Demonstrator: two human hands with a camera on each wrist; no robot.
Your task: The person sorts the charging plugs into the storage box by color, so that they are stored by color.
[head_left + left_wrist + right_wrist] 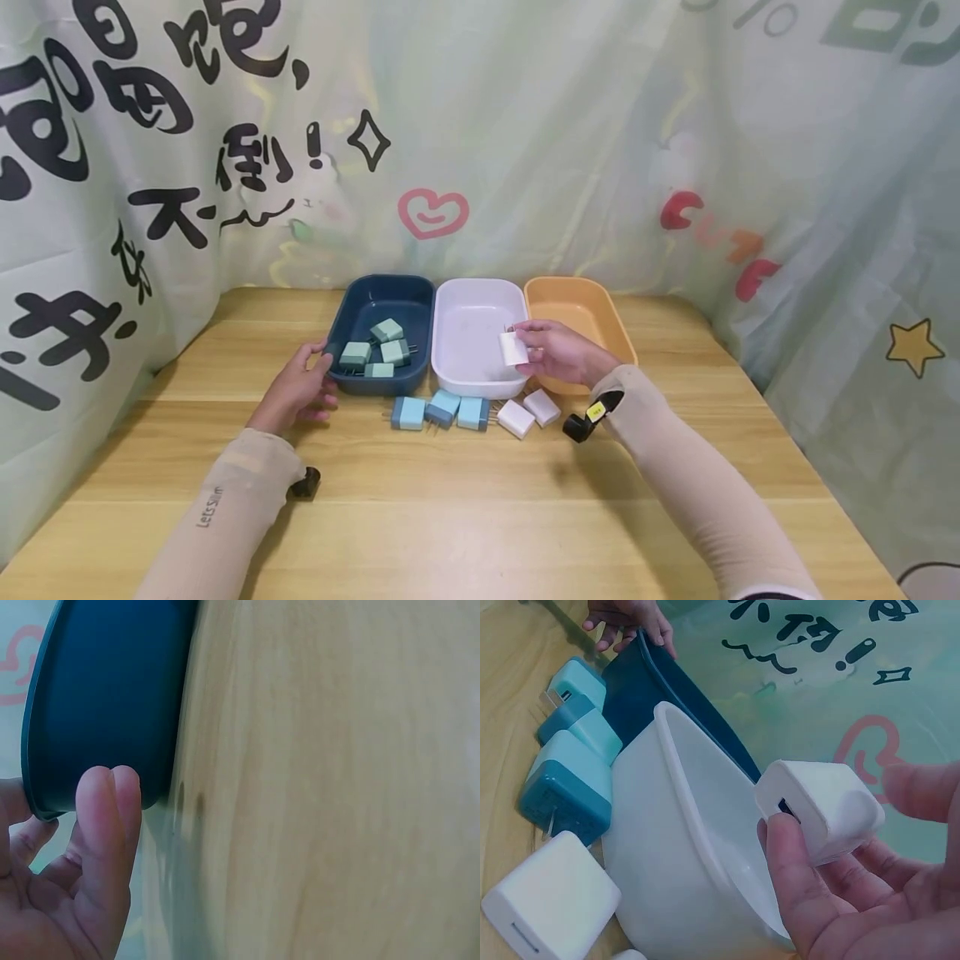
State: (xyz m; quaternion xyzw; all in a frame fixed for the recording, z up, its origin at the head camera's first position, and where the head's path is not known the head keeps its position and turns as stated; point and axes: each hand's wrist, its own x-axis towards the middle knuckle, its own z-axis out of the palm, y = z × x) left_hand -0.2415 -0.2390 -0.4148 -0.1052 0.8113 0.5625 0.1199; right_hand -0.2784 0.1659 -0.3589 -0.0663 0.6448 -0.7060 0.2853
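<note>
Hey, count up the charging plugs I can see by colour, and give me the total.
Green plugs, in the navy tray: 4
Blue plugs, on the table: 3
White plugs, including one in the right hand: 3
Total plugs visible: 10

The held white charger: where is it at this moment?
In the head view, the white charger is pinched in the right hand, apparently above the right side of the white tray, with the orange tray to its right.

Beige sleeves, left lettered; black wrist cameras, yellow label right.
</note>
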